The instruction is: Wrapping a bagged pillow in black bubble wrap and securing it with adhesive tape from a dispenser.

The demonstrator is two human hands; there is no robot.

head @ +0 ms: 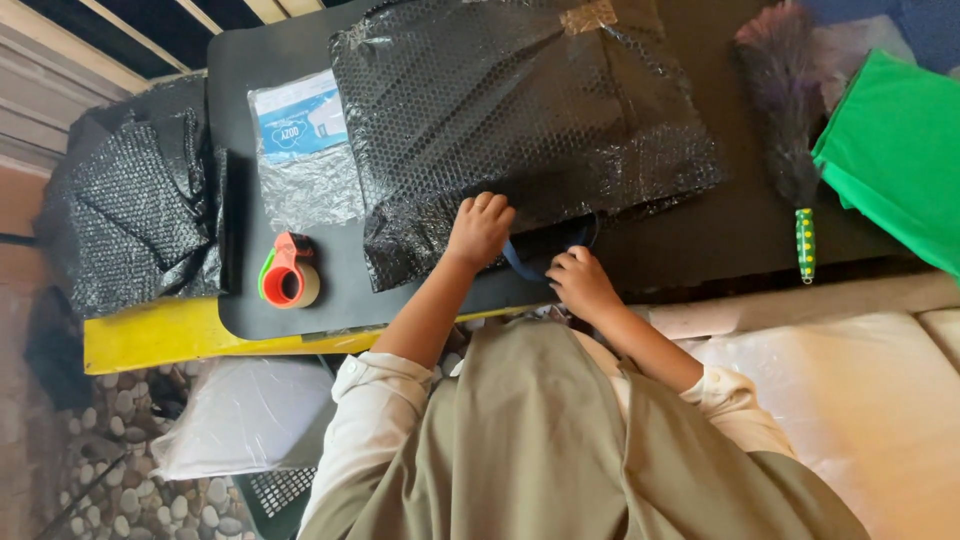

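The left hand (480,230) lies flat on the large black bubble-wrapped parcel (520,120), gripping nothing. The right hand (580,283), at the parcel's near edge, pinches a dark blue strap (522,264).

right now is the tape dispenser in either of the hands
No, the tape dispenser sits alone on the black mat, left of the left hand.
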